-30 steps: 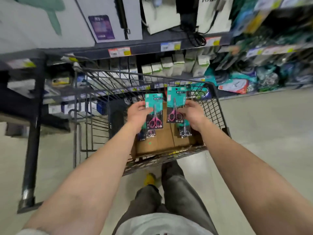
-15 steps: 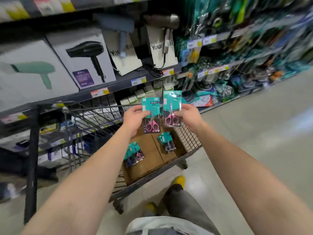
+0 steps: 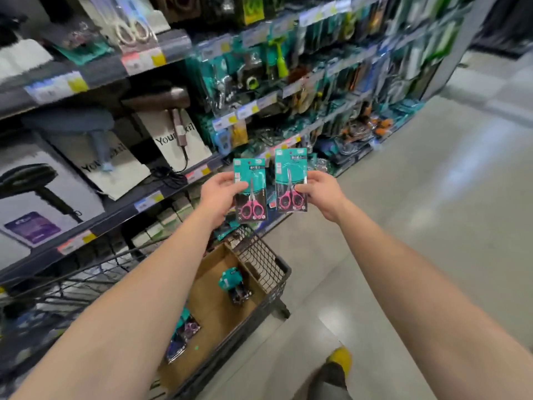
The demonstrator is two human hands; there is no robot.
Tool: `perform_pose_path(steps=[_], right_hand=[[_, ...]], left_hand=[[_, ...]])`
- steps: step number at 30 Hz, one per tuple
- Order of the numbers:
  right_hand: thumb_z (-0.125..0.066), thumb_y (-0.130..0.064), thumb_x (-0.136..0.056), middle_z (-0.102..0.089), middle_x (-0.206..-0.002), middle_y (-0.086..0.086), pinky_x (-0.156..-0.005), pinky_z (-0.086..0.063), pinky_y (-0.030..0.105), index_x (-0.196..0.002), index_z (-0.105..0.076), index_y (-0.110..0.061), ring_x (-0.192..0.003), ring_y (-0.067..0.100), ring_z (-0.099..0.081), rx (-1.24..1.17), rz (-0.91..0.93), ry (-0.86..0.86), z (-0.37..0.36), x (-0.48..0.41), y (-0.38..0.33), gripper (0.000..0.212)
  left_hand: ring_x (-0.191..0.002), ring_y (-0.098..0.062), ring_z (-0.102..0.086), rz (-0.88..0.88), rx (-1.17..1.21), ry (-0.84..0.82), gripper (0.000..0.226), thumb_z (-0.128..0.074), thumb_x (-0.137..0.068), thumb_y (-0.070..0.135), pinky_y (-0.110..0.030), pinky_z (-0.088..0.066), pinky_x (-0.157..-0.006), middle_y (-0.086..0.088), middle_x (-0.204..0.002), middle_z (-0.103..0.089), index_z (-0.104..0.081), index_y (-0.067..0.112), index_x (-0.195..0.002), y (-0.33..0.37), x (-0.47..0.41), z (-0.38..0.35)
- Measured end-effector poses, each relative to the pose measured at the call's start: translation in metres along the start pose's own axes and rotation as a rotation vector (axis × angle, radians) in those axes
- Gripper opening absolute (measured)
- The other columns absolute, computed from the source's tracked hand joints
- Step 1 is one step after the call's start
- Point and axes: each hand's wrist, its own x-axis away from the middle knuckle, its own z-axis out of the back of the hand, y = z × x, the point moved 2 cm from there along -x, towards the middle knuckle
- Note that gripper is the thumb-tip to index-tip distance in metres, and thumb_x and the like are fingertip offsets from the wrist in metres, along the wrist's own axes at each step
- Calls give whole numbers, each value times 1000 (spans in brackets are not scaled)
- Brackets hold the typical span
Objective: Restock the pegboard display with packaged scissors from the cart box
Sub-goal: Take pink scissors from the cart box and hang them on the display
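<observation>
My left hand [image 3: 219,194] grips a teal pack of pink-handled scissors [image 3: 251,197] by its left edge. My right hand [image 3: 320,192] holds a second, matching scissors pack [image 3: 290,180] by its right edge. Both packs are upright, side by side, raised in front of the pegboard display [image 3: 317,82] hung with teal packaged goods. Below, the cardboard box [image 3: 213,301] in the wire cart [image 3: 268,272] holds more packs, one [image 3: 230,281] near its far end and others [image 3: 184,333] partly hidden by my left forearm.
Shelves at the left carry boxed hair dryers [image 3: 40,197] and white bags [image 3: 173,140], with price tags along the edges. The grey aisle floor [image 3: 432,226] stretches to the right. My yellow shoe [image 3: 340,357] shows beside the cart.
Both hands have lifted the two scissors packs up out of the cart and toward the pegboard. My view has swung up and right, away from the box.
</observation>
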Motion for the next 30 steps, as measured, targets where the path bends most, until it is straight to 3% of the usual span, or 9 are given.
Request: perform_pose_path(steps=[5,11,15,17,19,20,23,27,30], right_hand=[[-72,1,-82,-79,-108,9,-95,-54,65,-116,-71,-13,-102,38,-75,-10,7,36,99,-49,-15,37],[-67,5,-90,-77,-113,13,-102,-53,58,-107,-71,-16,-111,38,-71,-35,27,31,205,-95,-48,27],[-69,0,-89,-78,-111,9,-100,-52,62,-112,-71,-15,-108,37,-73,-7,46,46,266,-127,-67,27],[-68,1,-91,-78,-113,10,-97,-56,57,-122,-68,-9,-105,33,-75,2,50,47,291,-142,-75,32],[-69,1,-92,-78,-113,10,-95,-59,53,-125,-67,-7,-102,30,-76,16,57,40,313,-159,-83,34],[-69,2,-92,-78,-113,10,-95,-59,51,-122,-68,-9,-102,30,-76,11,61,37,320,-166,-85,32],[-68,4,-92,-78,-109,9,-88,-62,44,-106,-68,-18,-100,29,-76,-8,63,38,345,-201,-93,25],[-68,2,-92,-79,-105,5,-74,-60,34,-119,-69,-12,-92,23,-78,17,75,28,371,-264,-106,30],[-68,2,-92,-79,-105,5,-72,-60,32,-114,-69,-17,-91,20,-78,32,84,30,388,-318,-123,29]], left_hand=[[-83,-18,-77,9,16,-44,38,-76,-90,3,-33,-61,-68,-6,-103,-77,-61,7,-125,29,-35,-103],[-70,-6,-73,-27,-4,-27,33,-76,-89,3,-22,-59,-58,-2,-98,-76,-64,8,-119,66,-73,-218],[-77,-11,-76,-47,22,-49,36,-76,-89,2,-22,-58,-56,-4,-100,-77,-63,6,-123,90,-98,-277],[-82,-16,-77,-60,15,-60,36,-77,-89,4,-34,-63,-67,-3,-99,-78,-64,8,-122,100,-112,-299],[-90,-23,-78,-79,-5,-63,36,-79,-87,6,-51,-60,-86,-4,-101,-80,-66,9,-120,110,-129,-319],[-93,-24,-78,-84,-4,-68,38,-80,-86,6,-53,-59,-89,-6,-104,-80,-66,8,-122,113,-135,-325],[-94,-23,-78,-84,7,-71,40,-80,-87,5,-40,-63,-80,-10,-111,-78,-65,7,-124,124,-166,-353],[-86,-14,-78,-86,17,-63,35,-78,-88,3,-25,-60,-67,-7,-106,-77,-65,8,-121,140,-218,-387],[-78,-9,-77,-65,27,-61,33,-76,-90,3,-23,-58,-62,-4,-104,-77,-63,10,-119,152,-269,-412]])
